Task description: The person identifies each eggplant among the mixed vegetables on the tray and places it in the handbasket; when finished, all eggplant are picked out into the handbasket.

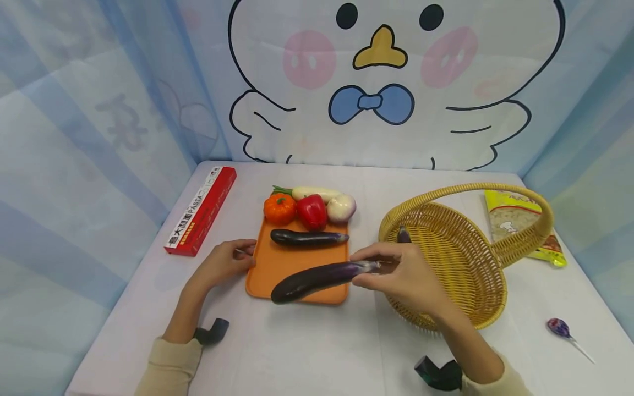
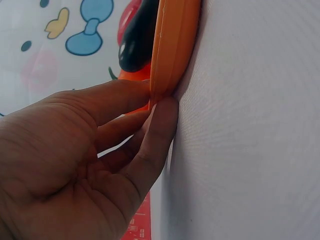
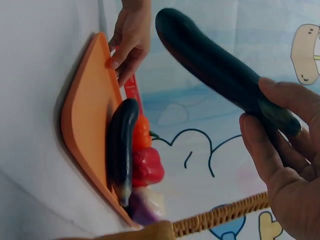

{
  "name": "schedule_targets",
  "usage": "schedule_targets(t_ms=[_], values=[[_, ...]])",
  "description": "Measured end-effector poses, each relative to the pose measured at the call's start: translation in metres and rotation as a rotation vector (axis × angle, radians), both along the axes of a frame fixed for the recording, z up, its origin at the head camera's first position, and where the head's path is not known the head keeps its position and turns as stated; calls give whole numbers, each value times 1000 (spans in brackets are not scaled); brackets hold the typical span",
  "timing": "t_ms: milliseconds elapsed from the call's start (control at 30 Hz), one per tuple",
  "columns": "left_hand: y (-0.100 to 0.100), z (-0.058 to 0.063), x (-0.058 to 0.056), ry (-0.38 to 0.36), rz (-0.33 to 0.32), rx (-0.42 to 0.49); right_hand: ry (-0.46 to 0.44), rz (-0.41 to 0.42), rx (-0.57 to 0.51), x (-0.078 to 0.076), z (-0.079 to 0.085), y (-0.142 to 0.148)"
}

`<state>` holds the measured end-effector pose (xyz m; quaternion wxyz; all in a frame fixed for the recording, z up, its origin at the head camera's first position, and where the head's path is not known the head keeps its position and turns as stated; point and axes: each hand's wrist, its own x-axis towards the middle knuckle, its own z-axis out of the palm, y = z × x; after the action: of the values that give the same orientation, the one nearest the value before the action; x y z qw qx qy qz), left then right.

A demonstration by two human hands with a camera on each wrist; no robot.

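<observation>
My right hand (image 1: 408,275) pinches an eggplant (image 1: 319,279) by its stem end, its dark body pointing left above an orange tray (image 1: 297,269). In the right wrist view, thumb and fingers close round the stem end of this eggplant (image 3: 210,62). My left hand (image 1: 230,264) holds the tray's left edge; the left wrist view has thumb and fingertips on the tray rim (image 2: 172,55). On the tray lie a second eggplant (image 1: 307,238), an orange pepper (image 1: 279,209), a red bell pepper (image 1: 312,212), a white-purple turnip (image 1: 342,208) and a long white radish (image 1: 317,193).
To the right stands a wicker basket (image 1: 460,264) with a tall handle; a dark tip (image 1: 403,235) shows inside it. Behind the basket lies a yellow food packet (image 1: 515,212). A lollipop (image 1: 559,328) is at the right, a red pasta box (image 1: 203,212) at the left.
</observation>
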<state>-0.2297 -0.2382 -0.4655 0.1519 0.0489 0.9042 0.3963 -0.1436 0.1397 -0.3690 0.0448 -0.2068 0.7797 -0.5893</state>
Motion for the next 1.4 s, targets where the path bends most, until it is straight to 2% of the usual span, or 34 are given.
schedule_targets(t_ms=[200, 333, 467, 767, 867, 1067, 1267, 1400], values=[[1, 1, -1, -5, -3, 14, 8, 70, 103, -4, 12, 22], [0, 2, -2, -3, -13, 25, 35, 174, 141, -10, 20, 40], [-1, 1, -2, -4, -19, 32, 23, 273, 161, -17, 25, 58], [0, 1, -2, -7, -10, 34, -27, 510, 99, -43, 29, 94], [-1, 0, -2, -6, -6, 32, -57, 560, 110, -50, 33, 101], [0, 0, -1, -18, 7, 36, -37, 604, 167, -63, 40, 115], [-1, -1, 0, -16, 12, 28, -11, 583, 263, -77, 44, 131], [-1, -1, 1, -14, 14, 25, -14, 583, 264, -84, 43, 139]])
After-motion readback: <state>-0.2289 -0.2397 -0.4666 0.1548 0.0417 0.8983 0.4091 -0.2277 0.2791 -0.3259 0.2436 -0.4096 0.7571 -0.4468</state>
